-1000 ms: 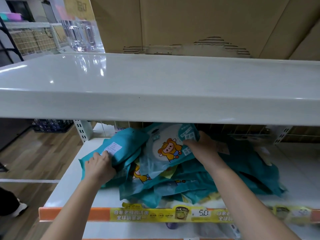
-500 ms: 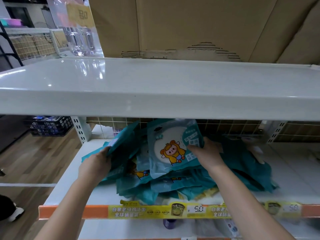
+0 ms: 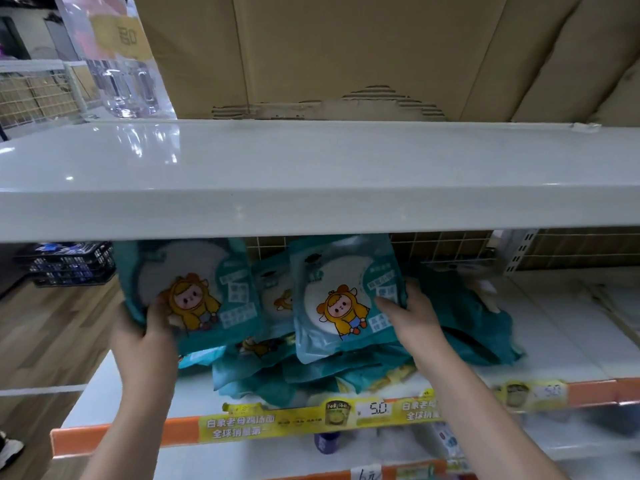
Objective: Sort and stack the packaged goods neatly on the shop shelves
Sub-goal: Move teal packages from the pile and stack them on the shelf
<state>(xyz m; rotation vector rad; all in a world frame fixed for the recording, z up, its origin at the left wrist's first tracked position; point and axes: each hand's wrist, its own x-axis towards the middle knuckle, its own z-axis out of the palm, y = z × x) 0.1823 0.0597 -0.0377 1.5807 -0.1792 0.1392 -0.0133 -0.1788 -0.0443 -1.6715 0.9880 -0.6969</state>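
Two teal packets with a cartoon figure in a yellow suit stand upright under the upper shelf. My left hand (image 3: pixel 147 336) grips the left packet (image 3: pixel 194 289) at its lower left corner, thumb on its front. My right hand (image 3: pixel 414 317) pinches the right packet (image 3: pixel 341 299) by its right edge. Behind and below them a loose heap of the same teal packets (image 3: pixel 464 317) lies on the white middle shelf (image 3: pixel 571 327).
A white upper shelf (image 3: pixel 311 174) hangs just above the packets, with brown cardboard boxes (image 3: pixel 346 50) and clear plastic (image 3: pixel 128 84) behind it. An orange and yellow price strip (image 3: pixel 311 419) edges the middle shelf. A wire mesh back (image 3: pixel 443 244) and a wooden floor (image 3: pixel 45 334) at left.
Both packets have been lifted from lying tilted on the heap to standing upright, facing me. My left hand turned its packet over so the cartoon front shows.
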